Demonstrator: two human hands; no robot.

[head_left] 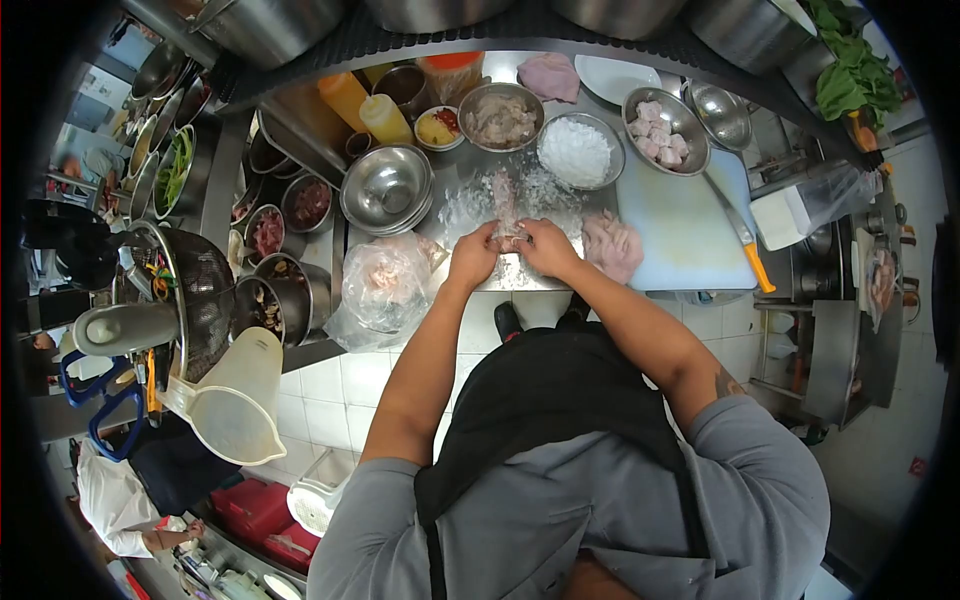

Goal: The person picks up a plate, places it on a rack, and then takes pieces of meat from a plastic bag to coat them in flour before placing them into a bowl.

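A long floured strip of pale pink meat (505, 200) lies on the steel counter, pointing away from me. My left hand (474, 256) and my right hand (548, 247) pinch its near end, thumbs close together. White powder is scattered on the steel around it. Right of my right hand is a pile of pale raw meat (612, 246). Beyond the hands stand a bowl of white powder (580, 152) and a bowl of greyish raw meat pieces (500, 117). To the left of my left hand sits a clear plastic bag (380, 285) with pale contents.
A white cutting board (680, 235) is at right, with an orange-handled knife (755, 262) and a bowl of pink chunks (665, 130) on it. Stacked steel bowls (388, 188) stand at left. A plastic jug (237, 410) hangs left. A shelf (480, 46) with pots runs overhead.
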